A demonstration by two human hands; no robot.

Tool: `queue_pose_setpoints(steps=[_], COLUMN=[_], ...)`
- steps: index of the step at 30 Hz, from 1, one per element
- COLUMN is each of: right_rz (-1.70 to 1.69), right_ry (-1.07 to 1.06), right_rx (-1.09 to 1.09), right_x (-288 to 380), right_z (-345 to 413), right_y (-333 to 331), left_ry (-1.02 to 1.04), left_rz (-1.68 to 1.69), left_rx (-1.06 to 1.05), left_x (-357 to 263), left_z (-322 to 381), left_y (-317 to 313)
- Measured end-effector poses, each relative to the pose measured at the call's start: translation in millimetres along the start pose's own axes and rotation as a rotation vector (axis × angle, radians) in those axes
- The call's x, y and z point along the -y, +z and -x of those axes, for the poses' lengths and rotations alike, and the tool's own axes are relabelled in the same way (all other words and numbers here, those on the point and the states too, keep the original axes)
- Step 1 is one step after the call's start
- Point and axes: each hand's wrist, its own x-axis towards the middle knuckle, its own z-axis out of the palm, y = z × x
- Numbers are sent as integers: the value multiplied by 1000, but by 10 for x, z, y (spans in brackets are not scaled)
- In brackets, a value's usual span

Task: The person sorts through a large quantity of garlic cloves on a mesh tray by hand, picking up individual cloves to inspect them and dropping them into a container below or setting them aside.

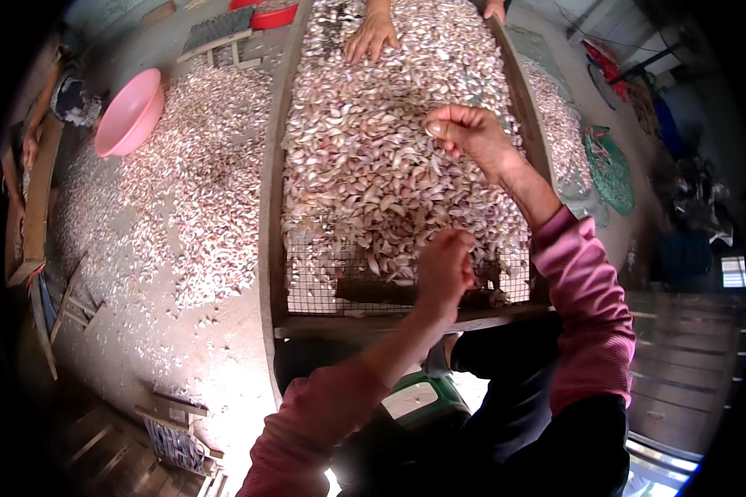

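Garlic cloves (360, 155) cover most of a long wire-mesh screen (314, 258) set in a wooden frame (275, 186). Above the cloves on the right side, my right hand (472, 133) has thumb and forefinger pinched together, with a small pale piece, seemingly a garlic clove, at their tips. My left hand (446, 267) is curled over the near end of the screen, close to the cloves. Its fingertips face away, so whether it holds anything is hidden. Between it and the frame's near rail lies a dark wooden bar (373, 291) by the mesh.
Another person's hand (372, 38) rests on the cloves at the far end. Loose cloves (217, 186) spread over the floor at left, beside a pink basin (130, 115). A green mesh bag (609, 171) lies at right. At far left, a person's arms reach into another wooden frame (40, 199).
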Motion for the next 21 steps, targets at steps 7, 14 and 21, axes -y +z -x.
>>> queue_pose_setpoints(steps=[7, 14, 21], right_rz=[110, -58, -187], right_ry=[4, 87, 62], right_rx=[56, 109, 98], right_x=[81, -45, -178], right_z=[776, 1020, 1055], right_y=[-10, 0, -138], left_ry=[374, 405, 384], left_rz=[48, -26, -88], left_rx=[35, 102, 93], left_x=[-379, -329, -282], left_z=[-60, -135, -180], left_y=[-92, -167, -49])
